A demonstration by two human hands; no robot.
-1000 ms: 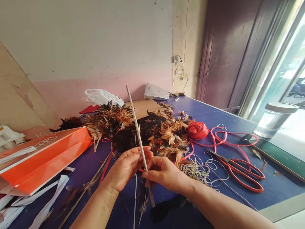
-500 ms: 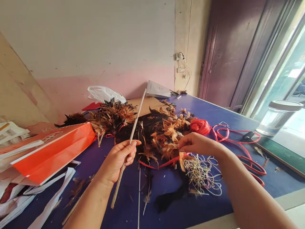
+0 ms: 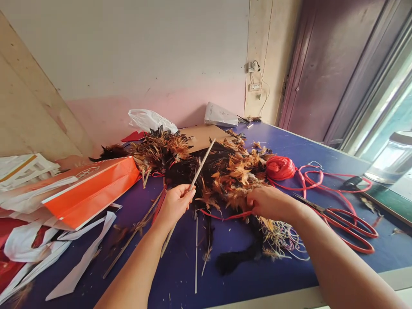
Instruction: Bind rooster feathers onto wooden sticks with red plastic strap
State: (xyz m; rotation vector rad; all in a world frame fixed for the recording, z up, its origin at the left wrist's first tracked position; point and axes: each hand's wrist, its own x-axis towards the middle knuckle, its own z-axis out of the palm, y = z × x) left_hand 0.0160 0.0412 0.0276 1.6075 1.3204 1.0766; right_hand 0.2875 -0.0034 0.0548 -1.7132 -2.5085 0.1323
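Over on the far left we have white strips (image 3: 84,257) trailing across the blue table (image 3: 180,283), and just above them an orange bag (image 3: 93,195) lying on its side. Moving right, we reach a brown-and-black feather bundle (image 3: 161,148), with a clear plastic bag (image 3: 151,119) behind it. Now the left hand (image 3: 176,201), and we see it closed firmly round a thin stick (image 3: 204,164), thumb pressed along it; the stick slants up and to the right, its top end in front of the loose feathers (image 3: 238,171). On we go to the right hand (image 3: 268,201), fingers curled in at the near edge of that pile, beside a red ribbon (image 3: 236,216); the tips are hidden, so we cannot tell whether they pinch anything. Past it we find a red cord ball (image 3: 280,168), tangled string (image 3: 285,238) nearer to us, and red-handled scissors (image 3: 349,229) lying open-bladed, with a clear jar (image 3: 391,161) at the far right
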